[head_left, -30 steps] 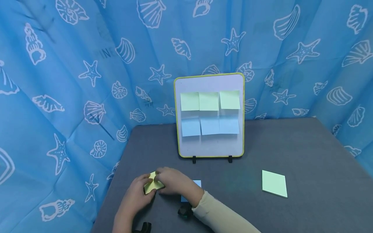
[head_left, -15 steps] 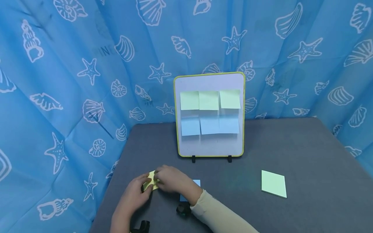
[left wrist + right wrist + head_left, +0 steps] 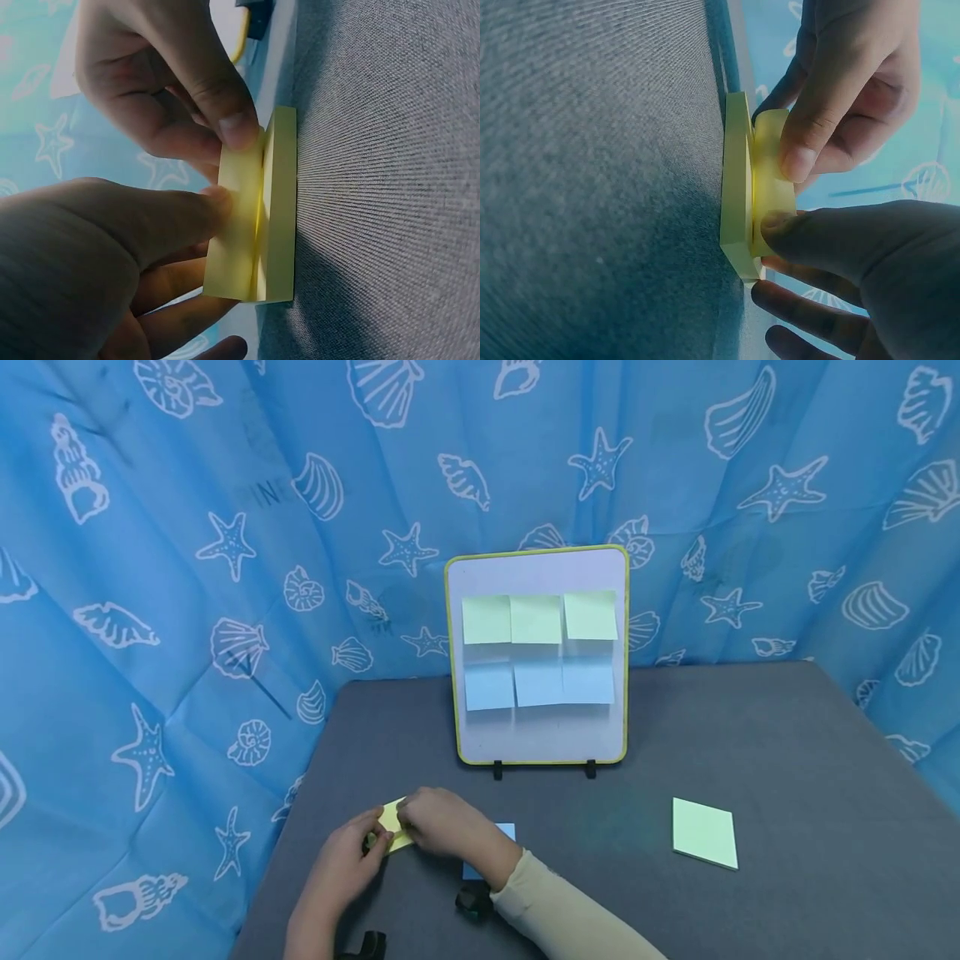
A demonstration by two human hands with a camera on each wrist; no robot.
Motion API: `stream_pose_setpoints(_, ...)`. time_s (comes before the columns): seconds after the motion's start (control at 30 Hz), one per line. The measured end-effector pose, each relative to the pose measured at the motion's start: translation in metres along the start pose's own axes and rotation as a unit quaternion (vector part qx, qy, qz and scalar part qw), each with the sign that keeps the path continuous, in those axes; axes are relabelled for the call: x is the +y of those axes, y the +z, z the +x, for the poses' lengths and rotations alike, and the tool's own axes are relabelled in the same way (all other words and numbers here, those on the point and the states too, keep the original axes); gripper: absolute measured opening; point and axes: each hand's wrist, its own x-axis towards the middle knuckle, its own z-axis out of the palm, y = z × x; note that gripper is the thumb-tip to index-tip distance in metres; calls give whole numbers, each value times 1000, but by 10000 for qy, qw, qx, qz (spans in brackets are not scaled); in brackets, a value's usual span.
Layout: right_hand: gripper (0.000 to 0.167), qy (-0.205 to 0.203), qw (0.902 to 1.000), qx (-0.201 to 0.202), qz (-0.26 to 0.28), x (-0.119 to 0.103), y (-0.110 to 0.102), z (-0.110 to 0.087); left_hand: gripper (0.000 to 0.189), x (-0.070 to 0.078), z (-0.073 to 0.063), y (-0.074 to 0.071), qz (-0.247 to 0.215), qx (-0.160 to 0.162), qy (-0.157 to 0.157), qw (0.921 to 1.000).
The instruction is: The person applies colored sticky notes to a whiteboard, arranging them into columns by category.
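Possibly the biggest hazard lies with the whiteboard, which stands at the far middle of the tabletop on small black feet: a knock from a reaching arm could rock it. The right sleeve, crossing the near middle, could rub along the blue pad, partly hidden under that forearm, and shift it.

At near left, the left hand and the right hand each have the grip closed in a pinch, thumb foremost, on the lifted sheet of the yellow pad, which rests on the tabletop. With both grips up on that bent part, the pad's body could slide or rise if nothing pins it. The sheet itself might crease or tear if the two sides are pulled unevenly, and extra layers could come along if the pinch takes more than one; how many layers are held, I cannot tell.

Counted: one shell-patterned curtain behind, one tabletop, one whiteboard, two hands, three pads (yellow near left, blue near middle, green pad near right), six notes on the board, with three green notes above three blue notes, and two black feet.
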Motion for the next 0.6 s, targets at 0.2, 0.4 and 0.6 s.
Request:
stream_pose_setpoints(0.2, 15, 99, 9999, 18, 20, -1, -2, -2, 47, 1, 0, 1, 94, 2, -25, 10000)
stream_pose_setpoints(0.4, 15, 146, 9998, 30, -115, -1, -1, -4, 48, 2, 0, 3, 218, 91, -53, 9997)
stream_pose_setpoints(0.6, 11, 222, 9996, -101, -105, 1, -3, -4, 49, 4, -1, 2, 205, 112, -78, 9997)
